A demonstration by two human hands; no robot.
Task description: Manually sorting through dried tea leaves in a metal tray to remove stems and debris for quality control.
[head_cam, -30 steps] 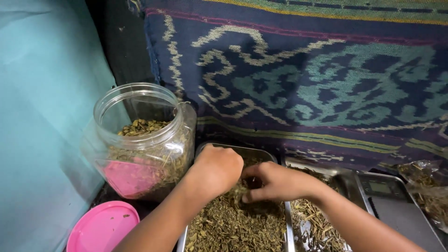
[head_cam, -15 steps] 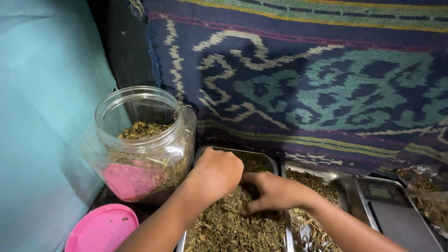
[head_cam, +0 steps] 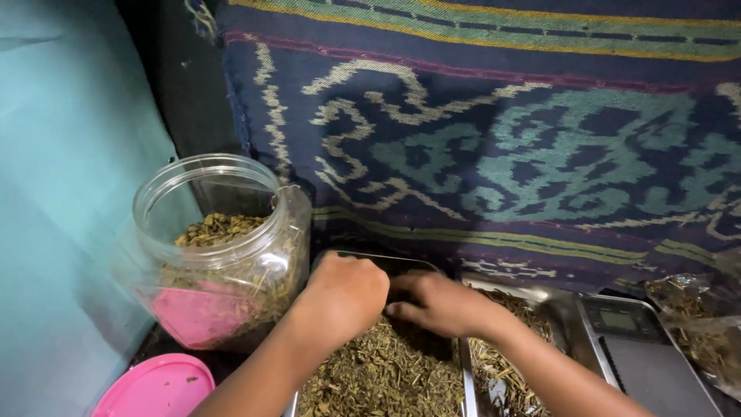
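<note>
A metal tray (head_cam: 466, 386) holds a heap of dried green-brown herb bits (head_cam: 386, 374). My left hand (head_cam: 346, 292) is curled into a fist at the tray's far end, pressed into the herbs. My right hand (head_cam: 440, 305) lies beside it with fingers together, touching the herbs and the left hand. Whether either hand grips herbs is hidden. To the left stands an open clear plastic jar (head_cam: 212, 255), partly filled with the same herbs, with a pink patch on its lower side.
A pink lid (head_cam: 154, 386) lies at the lower left. A second metal tray (head_cam: 540, 297) with herbs sits to the right, then a small digital scale (head_cam: 641, 347) and a plastic bag of herbs (head_cam: 695, 324). A patterned woven cloth (head_cam: 502, 147) hangs behind; a teal wall (head_cam: 69, 193) stands left.
Both hands have slid toward the far end of the tray, closer together. The view has shifted slightly downward and right.
</note>
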